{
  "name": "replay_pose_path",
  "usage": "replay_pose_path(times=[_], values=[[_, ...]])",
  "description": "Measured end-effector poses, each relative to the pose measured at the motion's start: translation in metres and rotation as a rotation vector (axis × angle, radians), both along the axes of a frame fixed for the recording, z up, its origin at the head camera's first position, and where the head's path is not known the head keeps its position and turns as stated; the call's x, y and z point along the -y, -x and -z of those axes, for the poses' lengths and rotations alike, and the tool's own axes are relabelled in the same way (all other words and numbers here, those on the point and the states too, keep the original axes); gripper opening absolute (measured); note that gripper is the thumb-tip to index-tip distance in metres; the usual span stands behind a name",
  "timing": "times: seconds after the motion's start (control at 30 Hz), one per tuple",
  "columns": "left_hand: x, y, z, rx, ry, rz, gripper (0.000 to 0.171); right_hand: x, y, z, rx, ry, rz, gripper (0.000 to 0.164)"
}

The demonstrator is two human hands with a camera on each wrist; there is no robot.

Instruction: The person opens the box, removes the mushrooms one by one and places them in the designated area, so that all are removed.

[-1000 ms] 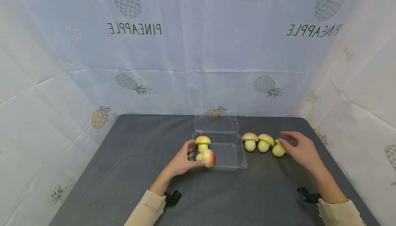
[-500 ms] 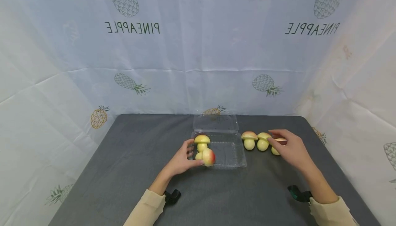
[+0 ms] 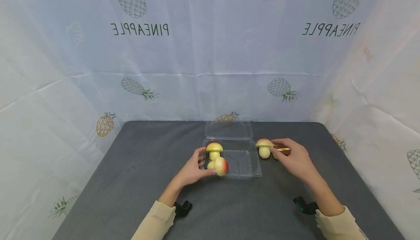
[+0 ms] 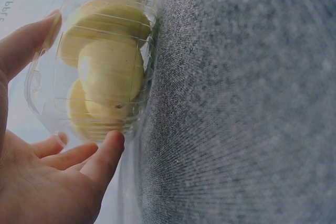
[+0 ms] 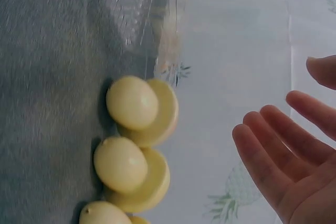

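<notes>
While two mushrooms point(image 3: 221, 166) sit boxed, three seem loose.

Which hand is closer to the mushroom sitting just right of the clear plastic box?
Right. The right hand hovers just to the right of that mushroom; the left hand is farther, gripping the left side of the clear plastic box.

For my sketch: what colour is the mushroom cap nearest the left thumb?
The mushroom cap is yellow blending into red; clearest in the head view.
</notes>
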State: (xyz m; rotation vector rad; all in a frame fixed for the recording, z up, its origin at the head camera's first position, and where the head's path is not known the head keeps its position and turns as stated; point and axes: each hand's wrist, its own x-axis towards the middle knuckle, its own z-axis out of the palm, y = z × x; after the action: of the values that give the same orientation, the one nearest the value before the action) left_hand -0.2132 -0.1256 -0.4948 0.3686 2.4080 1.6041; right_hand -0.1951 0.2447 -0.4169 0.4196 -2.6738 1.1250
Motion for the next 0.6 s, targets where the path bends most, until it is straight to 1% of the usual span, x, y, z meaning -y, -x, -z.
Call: replay_pose_path(times=[0.17, 0.37, 0.47, 0.6], values=[[0.0, 0.0, 0.001, -0.007, 0.008, 0.005, 0.099, 0.009, 0.001, 0.004, 0.003, 0.046, -0.041, 0.04], [-0.001, 0.0, 0.002, -0.001, 0.014, 0.016, 0.101, 0.02, -0.001, 0.009, 0.008, 0.062, -0.054, 0.036], [0.0, 0.0, 0.002, 0.002, 0.021, 0.009, 0.101, 0.026, -0.001, 0.011, -0.005, 0.07, -0.061, 0.033], [0.0, 0.001, 0.003, 0.004, 0.03, 0.0, 0.102, 0.034, -0.001, 0.013, -0.009, 0.084, -0.084, 0.035]])
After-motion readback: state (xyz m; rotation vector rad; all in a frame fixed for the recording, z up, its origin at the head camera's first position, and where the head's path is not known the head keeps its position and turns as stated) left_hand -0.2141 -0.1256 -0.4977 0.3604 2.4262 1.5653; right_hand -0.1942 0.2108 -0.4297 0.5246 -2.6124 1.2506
